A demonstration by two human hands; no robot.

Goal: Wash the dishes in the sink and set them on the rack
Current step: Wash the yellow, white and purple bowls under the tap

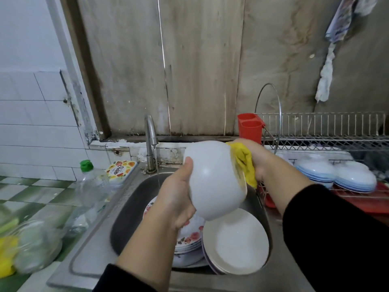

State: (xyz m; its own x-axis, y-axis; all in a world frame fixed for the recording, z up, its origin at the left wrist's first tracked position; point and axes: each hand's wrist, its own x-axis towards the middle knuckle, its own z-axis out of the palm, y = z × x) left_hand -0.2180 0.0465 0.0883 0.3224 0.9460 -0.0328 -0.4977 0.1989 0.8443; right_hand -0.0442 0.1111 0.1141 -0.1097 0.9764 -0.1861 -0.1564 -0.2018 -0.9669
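Observation:
My left hand [179,194] grips a white bowl [212,178] from its outside and holds it tilted on its side above the sink [126,207]. My right hand [259,159] presses a yellow cloth [245,163] against the bowl's rim and inside. Below in the basin lie flowered plates [189,237] and a stack of plain white plates [235,241]. To the right stands the wire dish rack [324,131] with several blue-rimmed white dishes [336,173] upside down on it.
The tap [150,140] runs a thin stream into the basin. A clear soap bottle with a green cap [88,186] and a small printed box [121,170] stand left of the sink. A red cutlery holder [250,127] hangs on the rack. Blurred jars sit at the far left.

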